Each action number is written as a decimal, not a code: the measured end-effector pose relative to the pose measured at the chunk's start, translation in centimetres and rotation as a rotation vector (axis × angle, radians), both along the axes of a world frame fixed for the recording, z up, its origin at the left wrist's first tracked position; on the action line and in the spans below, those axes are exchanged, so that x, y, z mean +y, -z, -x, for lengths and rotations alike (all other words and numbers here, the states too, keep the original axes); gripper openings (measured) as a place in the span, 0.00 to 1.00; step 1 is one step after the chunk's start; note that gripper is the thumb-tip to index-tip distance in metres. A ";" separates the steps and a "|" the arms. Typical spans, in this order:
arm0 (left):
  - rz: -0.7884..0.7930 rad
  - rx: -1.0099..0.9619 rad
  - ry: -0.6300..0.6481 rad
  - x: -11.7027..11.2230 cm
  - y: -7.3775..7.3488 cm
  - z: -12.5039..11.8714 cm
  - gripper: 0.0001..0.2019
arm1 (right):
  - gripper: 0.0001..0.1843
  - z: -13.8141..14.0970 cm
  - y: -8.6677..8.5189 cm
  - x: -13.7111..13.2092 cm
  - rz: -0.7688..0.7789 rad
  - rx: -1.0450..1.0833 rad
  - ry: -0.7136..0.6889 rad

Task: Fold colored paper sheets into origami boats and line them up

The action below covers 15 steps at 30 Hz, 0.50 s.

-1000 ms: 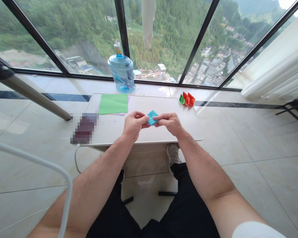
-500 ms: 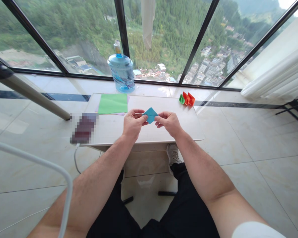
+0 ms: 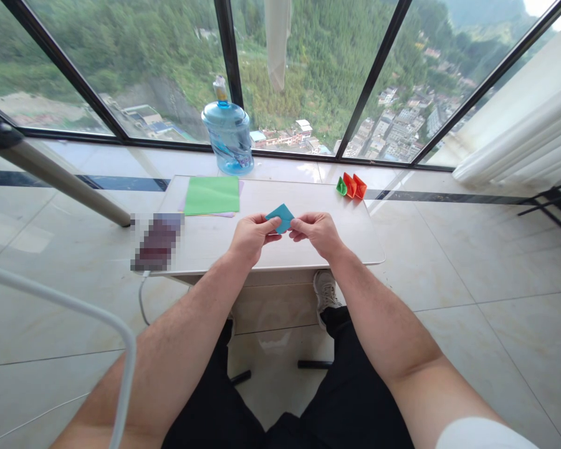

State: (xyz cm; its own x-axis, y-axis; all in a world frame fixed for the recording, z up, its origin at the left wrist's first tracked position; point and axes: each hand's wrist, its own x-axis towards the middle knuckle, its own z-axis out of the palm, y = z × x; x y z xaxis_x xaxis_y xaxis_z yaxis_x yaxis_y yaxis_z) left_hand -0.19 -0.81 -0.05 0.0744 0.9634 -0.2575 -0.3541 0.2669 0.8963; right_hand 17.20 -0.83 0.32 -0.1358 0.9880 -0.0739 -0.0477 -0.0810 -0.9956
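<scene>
A small folded piece of blue paper point(image 3: 281, 217), diamond-shaped with a crease across its middle, is held up between my hands over the white table point(image 3: 308, 252). My left hand point(image 3: 253, 236) pinches its left corner, thumb on top and fingers underneath. On the opposite corner, my right hand point(image 3: 316, 231) grips the paper between thumb and fingertips. Toward the table's far right stand several small folded paper pieces: a green one point(image 3: 341, 186) beside orange-red ones point(image 3: 354, 186). A stack of coloured paper sheets point(image 3: 212, 196), green on top, lies at the far left.
A blurred-out rectangular object point(image 3: 158, 242) with a cable point(image 3: 143, 298) lies at the table's left edge. Behind the table, a large blue water bottle point(image 3: 229, 140) stands by the window. A pale bent tube point(image 3: 98, 318) crosses the lower left. One shoe point(image 3: 326, 290) shows under the table.
The blue paper has shifted slightly left and tilted a little. The left fingers have drawn closer together around its corner; my right hand has barely moved.
</scene>
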 end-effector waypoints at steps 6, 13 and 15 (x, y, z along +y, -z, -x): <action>0.080 -0.108 0.036 0.1 -0.4 0.2 0.18 | 0.20 0.4 -0.2 -0.1 -0.068 0.006 0.066; 0.012 -0.062 -0.003 0.1 0.2 -0.3 0.21 | 0.15 0.6 -0.2 -0.2 -0.081 -0.081 0.081; 0.004 -0.067 0.002 0.1 0.3 -0.4 0.22 | 0.15 0.5 -0.2 -0.2 -0.093 -0.091 0.078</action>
State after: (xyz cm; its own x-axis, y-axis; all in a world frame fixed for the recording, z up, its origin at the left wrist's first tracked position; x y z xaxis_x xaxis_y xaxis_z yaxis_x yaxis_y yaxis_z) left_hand 0.20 -0.76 -0.33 0.0939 0.9621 -0.2562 -0.4130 0.2718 0.8692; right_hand 16.65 -0.98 0.48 -0.0549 0.9984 0.0096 0.0410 0.0119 -0.9991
